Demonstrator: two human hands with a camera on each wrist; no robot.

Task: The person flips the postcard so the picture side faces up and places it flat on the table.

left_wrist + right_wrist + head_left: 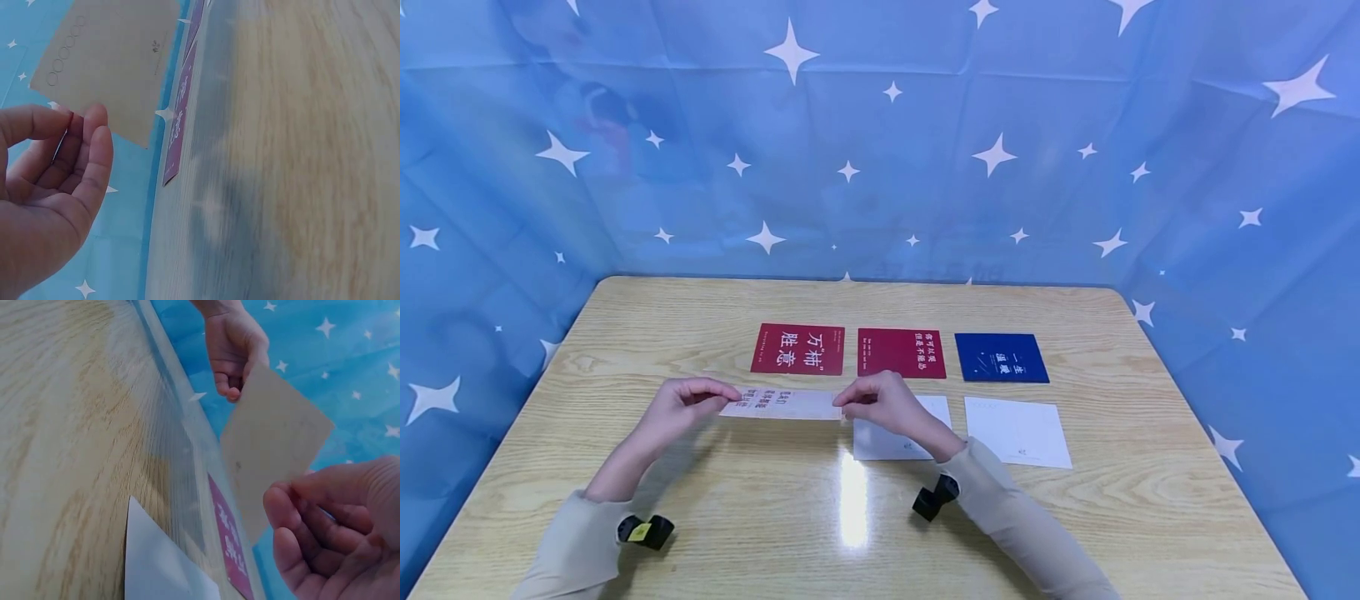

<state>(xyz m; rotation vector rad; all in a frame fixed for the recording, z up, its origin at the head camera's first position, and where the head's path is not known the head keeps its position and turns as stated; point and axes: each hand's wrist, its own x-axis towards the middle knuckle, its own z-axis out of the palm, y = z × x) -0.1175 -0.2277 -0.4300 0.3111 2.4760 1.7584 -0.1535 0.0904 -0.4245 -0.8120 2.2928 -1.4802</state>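
Between my two hands a white postcard (pixel 805 405) with dark lettering on its left part is held up over the table, tilted so its face looks foreshortened. My left hand (pixel 681 407) pinches its left edge with thumb and fingers. At the opposite edge my right hand (pixel 880 402) pinches it the same way. The card's back (pixel 119 56), with a row of small circles along one side, shows in the left wrist view. From the right wrist, the plain back (pixel 275 437) spans from one hand to the other.
Behind the hands lie a red card (pixel 797 350), a second red card (pixel 895 352) and a blue card (pixel 1000 358) in a row. Two white cards lie nearer, one (pixel 887 442) partly under my right forearm, one (pixel 1018 432) to its right. A blue starry curtain (pixel 850 208) hangs behind the wooden table (pixel 760 517).
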